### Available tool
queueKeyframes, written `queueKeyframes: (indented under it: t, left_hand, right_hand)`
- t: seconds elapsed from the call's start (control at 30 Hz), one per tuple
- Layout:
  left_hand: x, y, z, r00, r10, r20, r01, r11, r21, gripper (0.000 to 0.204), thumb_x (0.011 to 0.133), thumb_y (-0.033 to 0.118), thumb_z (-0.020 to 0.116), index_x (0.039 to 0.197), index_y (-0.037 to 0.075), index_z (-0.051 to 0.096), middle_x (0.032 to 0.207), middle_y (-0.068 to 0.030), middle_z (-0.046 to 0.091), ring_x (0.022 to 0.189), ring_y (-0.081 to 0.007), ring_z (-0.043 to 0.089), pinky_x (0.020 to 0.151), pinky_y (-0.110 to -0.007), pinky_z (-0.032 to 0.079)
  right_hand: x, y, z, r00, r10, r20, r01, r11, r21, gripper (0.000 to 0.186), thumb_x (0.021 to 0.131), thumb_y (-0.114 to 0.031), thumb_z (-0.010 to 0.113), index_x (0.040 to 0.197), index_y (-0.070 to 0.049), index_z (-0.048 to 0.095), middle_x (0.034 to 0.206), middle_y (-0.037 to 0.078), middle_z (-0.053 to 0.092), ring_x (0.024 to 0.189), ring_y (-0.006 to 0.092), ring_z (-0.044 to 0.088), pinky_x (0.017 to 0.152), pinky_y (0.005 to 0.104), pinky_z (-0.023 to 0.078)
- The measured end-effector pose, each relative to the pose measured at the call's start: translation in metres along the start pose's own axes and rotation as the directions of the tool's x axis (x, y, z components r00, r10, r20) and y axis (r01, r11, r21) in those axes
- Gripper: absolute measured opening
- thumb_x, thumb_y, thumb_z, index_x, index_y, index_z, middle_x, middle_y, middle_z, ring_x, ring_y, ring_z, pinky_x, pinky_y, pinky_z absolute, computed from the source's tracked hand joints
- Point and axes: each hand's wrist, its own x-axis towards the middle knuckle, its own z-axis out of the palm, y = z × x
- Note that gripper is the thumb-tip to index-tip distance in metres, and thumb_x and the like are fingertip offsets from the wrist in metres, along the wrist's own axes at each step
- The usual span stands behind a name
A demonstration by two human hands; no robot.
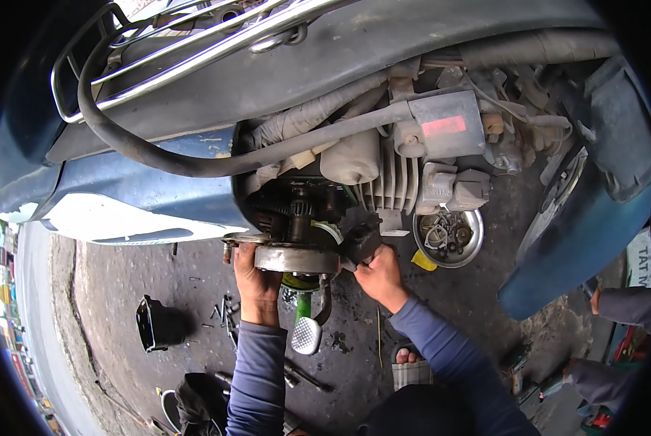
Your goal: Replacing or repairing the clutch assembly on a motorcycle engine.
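A round metal engine cover (297,259) sits low on the motorbike's opened engine, below a toothed shaft (301,211). My left hand (258,283) grips its left side, with the fingers partly hidden behind it. On the other side my right hand (382,277) is closed around the lower end of a dark, blocky part (361,241), whose kind I cannot make out. This part is close to the cover's right edge; whether they touch is unclear. A ribbed foot pedal (307,336) on a bent arm hangs beneath the cover, beside something green (303,304).
A metal bowl (473,248) of small parts stands under the finned cylinder (388,178). A black open container (158,324), loose bolts (225,314) and socket tools (307,376) lie on the ground. Another person's sleeves (627,309) show at right. A black hose (173,166) loops overhead.
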Motion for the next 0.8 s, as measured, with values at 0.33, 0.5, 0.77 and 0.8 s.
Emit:
queueKeyframes:
  t: [0.33,0.5,0.77,0.8]
  left_hand:
    - [0.001,-0.002,-0.036,0.996,0.034,0.088,-0.040,0.997,0.064,0.045,0.086,0.022,0.071,0.122,0.007,0.050,0.115,-0.0061,0.060,0.103,-0.0202,0.060,0.091,-0.038,0.049]
    - [0.007,-0.008,-0.025,0.988,0.062,0.144,-0.068,0.997,0.039,0.044,0.087,0.020,0.070,0.123,0.006,0.049,0.115,-0.0062,0.061,0.103,-0.0207,0.060,0.093,-0.038,0.049]
    - [0.001,0.002,-0.018,0.995,-0.005,0.101,0.003,1.000,0.015,0.049,0.085,0.017,0.069,0.128,0.007,0.047,0.119,-0.0072,0.059,0.107,-0.0222,0.059,0.096,-0.040,0.048]
    - [0.000,0.003,-0.018,0.995,-0.006,0.100,0.004,1.000,0.016,0.049,0.085,0.017,0.069,0.128,0.007,0.047,0.119,-0.0072,0.059,0.107,-0.0222,0.059,0.096,-0.040,0.048]
  right_hand:
    - [0.025,-0.028,-0.017,0.955,0.276,0.112,-0.286,0.955,0.084,0.020,0.070,-0.012,0.067,0.067,0.004,0.055,0.059,0.018,0.057,0.054,0.0339,0.058,0.052,0.0416,0.044]
    - [0.008,0.018,-0.009,0.993,0.054,0.104,-0.068,0.989,0.133,0.020,0.072,-0.012,0.066,0.066,0.004,0.055,0.060,0.017,0.057,0.054,0.0300,0.059,0.052,0.0400,0.043]
    - [0.019,-0.004,-0.017,0.886,0.350,0.305,-0.348,0.935,-0.062,0.026,0.075,-0.010,0.065,0.099,0.001,0.064,0.093,0.017,0.067,0.087,0.0301,0.066,0.076,0.0346,0.051]
    - [0.018,-0.002,-0.022,0.847,0.398,0.353,-0.367,0.918,-0.152,0.027,0.075,-0.009,0.063,0.100,0.000,0.064,0.094,0.016,0.067,0.089,0.0280,0.066,0.078,0.0335,0.051]
